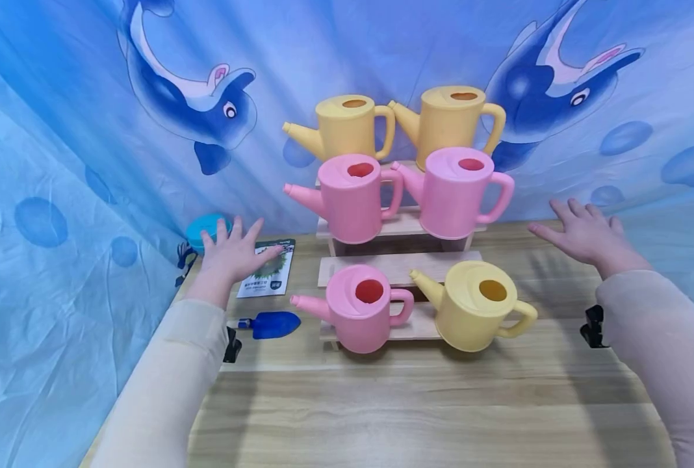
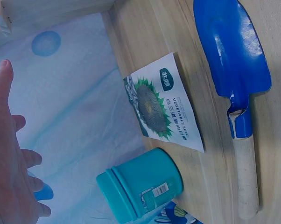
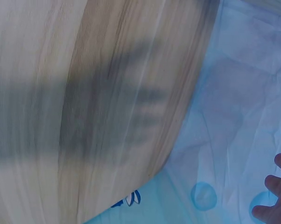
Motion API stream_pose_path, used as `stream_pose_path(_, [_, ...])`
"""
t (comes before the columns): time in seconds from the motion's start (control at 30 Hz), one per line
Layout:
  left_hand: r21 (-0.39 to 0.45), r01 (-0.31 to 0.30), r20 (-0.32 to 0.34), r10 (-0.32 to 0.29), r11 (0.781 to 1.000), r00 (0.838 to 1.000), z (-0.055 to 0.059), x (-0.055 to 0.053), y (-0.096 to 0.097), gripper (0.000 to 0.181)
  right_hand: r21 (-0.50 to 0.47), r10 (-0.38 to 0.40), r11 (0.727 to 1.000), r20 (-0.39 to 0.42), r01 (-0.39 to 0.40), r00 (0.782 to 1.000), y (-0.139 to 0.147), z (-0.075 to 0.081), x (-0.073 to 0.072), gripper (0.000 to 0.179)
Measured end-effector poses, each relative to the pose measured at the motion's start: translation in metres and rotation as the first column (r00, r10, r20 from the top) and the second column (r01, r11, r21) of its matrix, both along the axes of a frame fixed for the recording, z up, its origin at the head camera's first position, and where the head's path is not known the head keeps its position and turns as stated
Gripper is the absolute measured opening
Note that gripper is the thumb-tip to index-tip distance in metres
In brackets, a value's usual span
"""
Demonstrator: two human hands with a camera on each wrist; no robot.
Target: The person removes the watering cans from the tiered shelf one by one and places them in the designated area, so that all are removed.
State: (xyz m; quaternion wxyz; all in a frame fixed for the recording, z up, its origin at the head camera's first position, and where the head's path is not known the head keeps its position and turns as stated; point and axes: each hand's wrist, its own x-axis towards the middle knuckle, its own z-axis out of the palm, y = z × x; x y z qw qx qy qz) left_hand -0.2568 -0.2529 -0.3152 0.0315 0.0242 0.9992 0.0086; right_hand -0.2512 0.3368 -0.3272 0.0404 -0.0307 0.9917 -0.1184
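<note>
My left hand [image 1: 230, 257] is held above the table's left side with its fingers spread, holding nothing. Near it are a seed packet [image 2: 161, 105], a teal lidded jar [image 2: 143, 184] and a blue hand trowel [image 2: 234, 51] with a pale handle. On the right, my right hand [image 1: 583, 234] hovers with fingers spread and nothing in it. Between the hands, a stepped wooden rack [image 1: 405, 263] carries watering cans. Two yellow cans [image 1: 347, 130] stand on top, two pink cans [image 1: 458, 192] in the middle, and a pink can [image 1: 347, 328] beside a yellow can [image 1: 470, 318] at the bottom.
A wooden table [image 1: 382, 409] lies under everything, its curved right edge showing in the right wrist view. Blue curtains [image 1: 347, 39] with dolphin prints hang behind and along the sides. All the cans' spouts point left.
</note>
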Motion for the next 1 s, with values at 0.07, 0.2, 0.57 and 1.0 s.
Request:
stream_pose_path(0.07, [0.003, 0.0, -0.005, 0.0, 1.0, 1.0, 0.001, 0.001, 0.0, 0.105, 0.0, 0.001, 1.0, 0.003, -0.001, 1.0, -0.002, 0.001, 0.0, 0.093])
stream_pose_path(0.2, [0.001, -0.001, -0.018, 0.001, 1.0, 1.0, 0.002, 0.003, -0.001, 0.105, -0.001, 0.006, 1.0, 0.01, -0.006, 1.0, -0.005, 0.002, 0.0, 0.094])
stream_pose_path(0.57, [-0.011, 0.016, -0.038, -0.017, 1.0, 0.999, 0.01, 0.005, -0.003, 0.102, 0.003, -0.006, 1.0, -0.018, 0.006, 1.0, -0.006, 0.009, 0.001, 0.095])
stream_pose_path(1.0, [0.016, 0.028, -0.005, -0.028, 0.999, 1.0, 0.016, 0.013, 0.002, 0.104, -0.031, -0.026, 0.999, -0.025, 0.025, 0.999, -0.018, 0.047, -0.004, 0.097])
